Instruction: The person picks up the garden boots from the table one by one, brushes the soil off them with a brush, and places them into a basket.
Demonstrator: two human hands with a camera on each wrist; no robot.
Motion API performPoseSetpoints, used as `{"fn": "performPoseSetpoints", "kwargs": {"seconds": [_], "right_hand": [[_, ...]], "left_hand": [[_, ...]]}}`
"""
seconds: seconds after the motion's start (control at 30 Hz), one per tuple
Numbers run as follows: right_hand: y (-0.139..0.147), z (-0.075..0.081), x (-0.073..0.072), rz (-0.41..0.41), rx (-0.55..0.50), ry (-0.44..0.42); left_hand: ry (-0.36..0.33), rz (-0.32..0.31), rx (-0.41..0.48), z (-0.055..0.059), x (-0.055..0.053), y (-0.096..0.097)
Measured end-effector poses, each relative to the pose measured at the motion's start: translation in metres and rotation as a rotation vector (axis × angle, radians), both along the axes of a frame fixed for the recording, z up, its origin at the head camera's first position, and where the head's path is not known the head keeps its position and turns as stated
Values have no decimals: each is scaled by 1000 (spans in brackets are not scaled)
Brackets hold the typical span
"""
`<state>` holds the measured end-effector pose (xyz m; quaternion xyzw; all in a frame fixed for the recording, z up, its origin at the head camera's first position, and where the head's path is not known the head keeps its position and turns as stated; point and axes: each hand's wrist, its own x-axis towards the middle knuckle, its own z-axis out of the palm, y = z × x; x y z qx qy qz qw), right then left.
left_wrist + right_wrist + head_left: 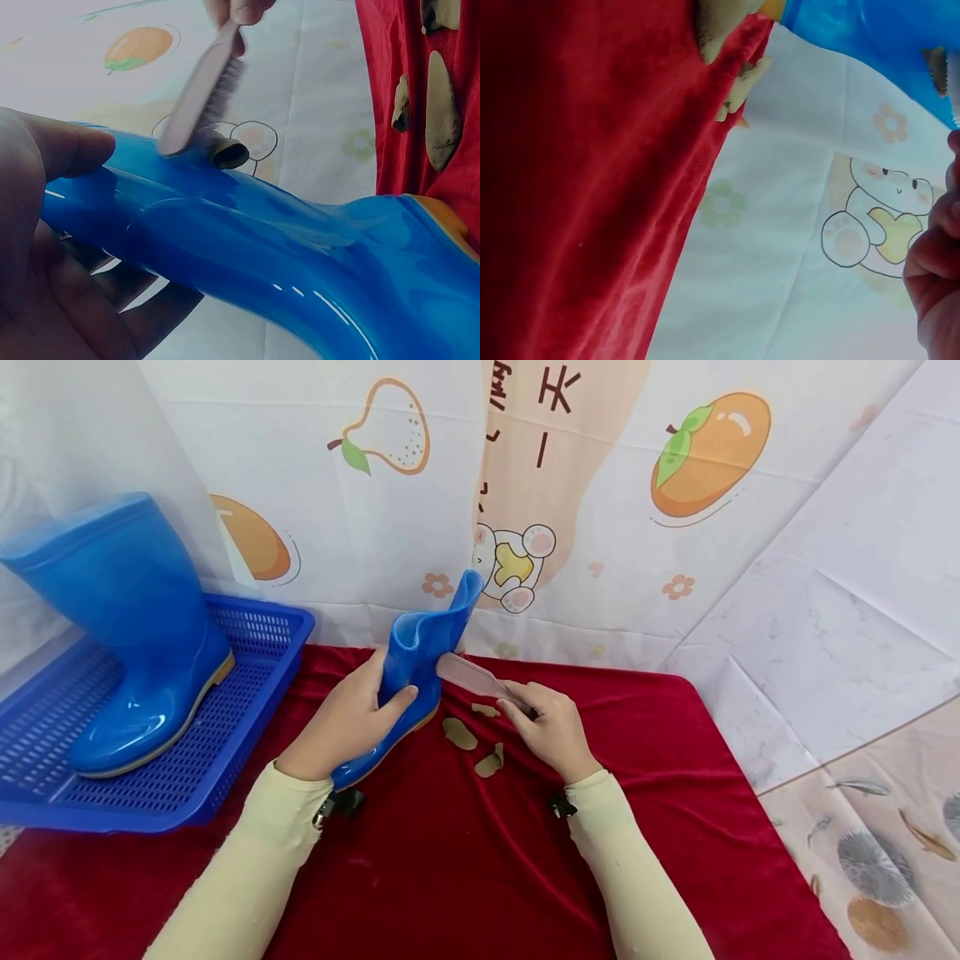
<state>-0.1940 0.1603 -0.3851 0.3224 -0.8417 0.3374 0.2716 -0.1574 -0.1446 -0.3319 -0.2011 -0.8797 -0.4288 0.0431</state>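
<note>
A blue rain boot (420, 681) leans over the red cloth in the head view, its toe toward me. My left hand (348, 718) grips its shaft, thumb on the near side and fingers around the other. In my right hand (547, 727) is the handle of a pale pinkish brush (472, 677). The left wrist view shows the brush's bristles at the boot shaft, beside a curled brown flake (231, 154) on the blue surface. Several flat brown pieces (460, 734) lie on the cloth between the boot and my right hand.
At the left, a second blue rain boot (142, 610) stands in a blue plastic basket (273, 677). The red cloth (465, 877) covers the table and has folds on the right. Behind it hangs a white printed curtain (585, 602).
</note>
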Motion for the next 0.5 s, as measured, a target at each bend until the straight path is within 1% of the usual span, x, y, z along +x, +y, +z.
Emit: {"fn": "performPoseSetpoints", "kwargs": {"seconds": [0.13, 0.27, 0.37, 0.5], "right_hand": [[2, -4, -3, -33, 25, -3], [4, -7, -5, -58, 41, -12], [3, -5, -4, -42, 30, -3], [-1, 2, 1, 18, -9, 16]], "left_hand": [[-18, 14, 0, 0, -1, -4], [-19, 20, 0, 0, -2, -6], [-10, 12, 6, -1, -2, -5], [16, -17, 12, -3, -2, -1]]}}
